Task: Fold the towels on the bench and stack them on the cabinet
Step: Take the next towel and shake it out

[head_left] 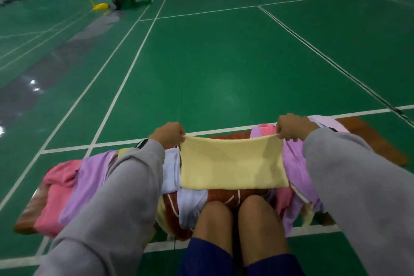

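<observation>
Head view: left hand [167, 133], right hand [291, 126] pinch yellow towel [233, 163] corners (edge taut); open floor [224, 63] beyond bench [26, 217].

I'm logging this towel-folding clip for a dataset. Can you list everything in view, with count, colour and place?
yellow towel: one, yellow, held up over the pile's middle
pink towels: at least two, pink, left end and right side of the pile
purple towels: at least two, lilac, either side of the yellow towel
pale blue towel: one, pale blue, pile's middle
rust cloth: one, rust red with white lines, under the pile
bench: one, brown, across the foreground
court floor: one, green with white lines, beyond
left hand: one, pinches the yellow towel's left top corner
right hand: one, pinches its right top corner
</observation>
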